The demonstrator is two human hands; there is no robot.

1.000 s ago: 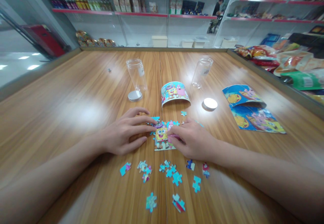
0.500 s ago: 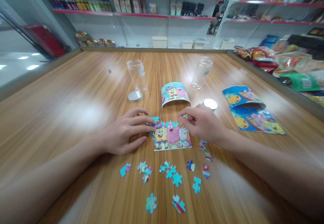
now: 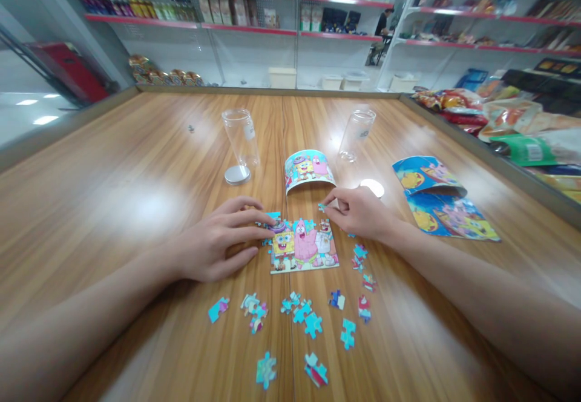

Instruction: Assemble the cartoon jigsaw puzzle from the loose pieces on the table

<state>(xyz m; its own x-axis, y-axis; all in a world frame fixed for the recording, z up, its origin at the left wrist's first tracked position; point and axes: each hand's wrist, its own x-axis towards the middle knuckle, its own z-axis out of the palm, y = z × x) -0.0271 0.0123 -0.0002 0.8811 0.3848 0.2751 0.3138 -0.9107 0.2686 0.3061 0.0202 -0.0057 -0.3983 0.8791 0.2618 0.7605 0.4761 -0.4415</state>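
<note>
A partly assembled cartoon jigsaw puzzle lies flat on the wooden table, its upper edge ragged with tabs. My left hand rests at its left side, fingers spread, fingertips touching the upper left pieces. Over the upper right corner, my right hand pinches a small light-blue puzzle piece between thumb and forefinger. Several loose pieces lie nearer to me, among them a turquoise piece and a red-and-white piece. A curved picture card of the same characters stands behind the puzzle.
Two clear jars stand farther back, with a silver lid by the left one and a bright lid behind my right hand. Blue picture sheets lie at right. Packaged snacks sit beyond the table's right rim.
My right hand has turned slightly, and the light-blue piece in its fingertips now shows clearly above the puzzle. The left hand stays on the puzzle. The whole view has shifted a little.
</note>
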